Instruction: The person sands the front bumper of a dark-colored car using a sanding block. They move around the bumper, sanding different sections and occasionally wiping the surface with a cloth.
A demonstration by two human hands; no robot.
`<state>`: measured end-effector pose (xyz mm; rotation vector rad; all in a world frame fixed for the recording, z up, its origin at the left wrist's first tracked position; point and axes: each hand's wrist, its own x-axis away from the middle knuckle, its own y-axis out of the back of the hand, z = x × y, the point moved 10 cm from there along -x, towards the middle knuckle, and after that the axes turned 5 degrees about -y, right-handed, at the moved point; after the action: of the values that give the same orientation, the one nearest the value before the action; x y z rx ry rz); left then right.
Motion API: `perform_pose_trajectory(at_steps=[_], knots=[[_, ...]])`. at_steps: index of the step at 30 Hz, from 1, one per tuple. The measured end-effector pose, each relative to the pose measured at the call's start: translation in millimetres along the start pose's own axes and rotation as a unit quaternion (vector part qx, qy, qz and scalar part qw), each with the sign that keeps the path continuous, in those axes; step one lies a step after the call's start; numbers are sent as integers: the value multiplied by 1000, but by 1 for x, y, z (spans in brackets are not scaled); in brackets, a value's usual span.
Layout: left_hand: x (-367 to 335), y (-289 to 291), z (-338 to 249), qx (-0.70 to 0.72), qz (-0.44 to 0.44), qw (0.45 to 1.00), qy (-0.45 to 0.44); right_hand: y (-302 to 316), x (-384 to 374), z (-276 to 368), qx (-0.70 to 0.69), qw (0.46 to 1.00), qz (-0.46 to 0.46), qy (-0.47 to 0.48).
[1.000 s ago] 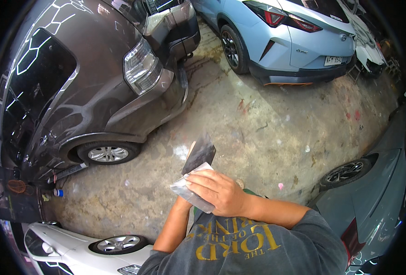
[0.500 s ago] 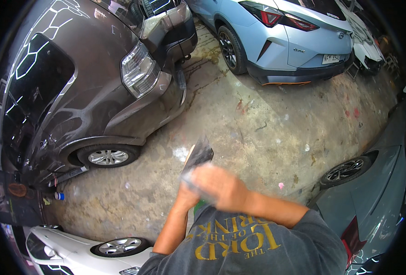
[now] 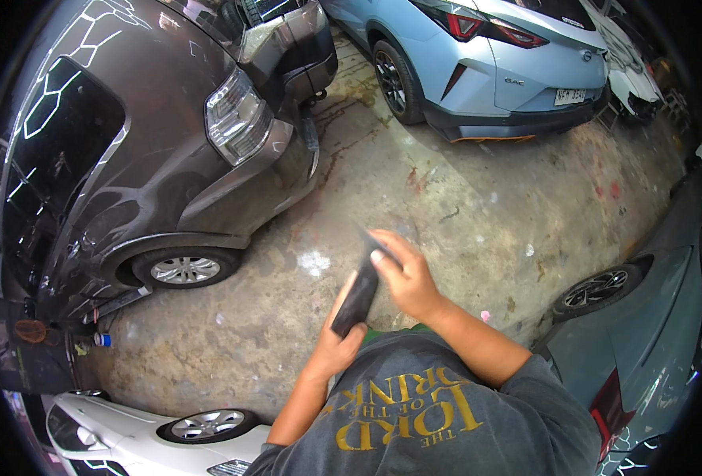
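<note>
My left hand (image 3: 337, 347) is closed round the near end of a dark, flat, oblong block (image 3: 356, 303), its thumb on top. The block looks like a sanding block, but its exact kind is unclear. It points up and away from me in front of my shirt. My right hand (image 3: 408, 279) is at the block's far end, thumb and fingers pinching a thin grey sheet (image 3: 371, 240) seen almost edge-on. I cannot tell whether the sheet touches the block. My left fingers are mostly hidden beneath the block.
A dark brown vehicle (image 3: 160, 159) stands at the left, a light blue car (image 3: 478, 71) at the far side. To the right is a grey car (image 3: 652, 333); a white car (image 3: 153, 436) is at near left. Stained concrete floor (image 3: 462, 214) lies between them. A small blue-and-white can (image 3: 103, 339) stands at the left.
My right hand, blurred over the near part of the block before, has moved away from me to its far end. The block's near end now shows under my left thumb.
</note>
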<state>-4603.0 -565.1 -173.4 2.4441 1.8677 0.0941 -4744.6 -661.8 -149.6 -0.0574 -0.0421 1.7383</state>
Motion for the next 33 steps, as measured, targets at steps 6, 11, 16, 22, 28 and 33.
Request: perform_pose_trajectory(at_steps=[6,11,16,22,28,33], knots=[[30,38,39,299,-161,936,90,25,18,19,34,994,6,108],[15,62,16,368,-210,902,80,8,66,44,91,962,51,251],[15,76,15,388,-236,887,86,-8,86,71,132,920,113,350],[17,63,12,331,-172,923,91,4,32,47,80,964,119,223],[7,74,34,99,-335,937,16,-11,72,-12,-83,992,90,-21],[-1,30,38,-1,-142,987,-75,-43,78,38,27,978,134,159]])
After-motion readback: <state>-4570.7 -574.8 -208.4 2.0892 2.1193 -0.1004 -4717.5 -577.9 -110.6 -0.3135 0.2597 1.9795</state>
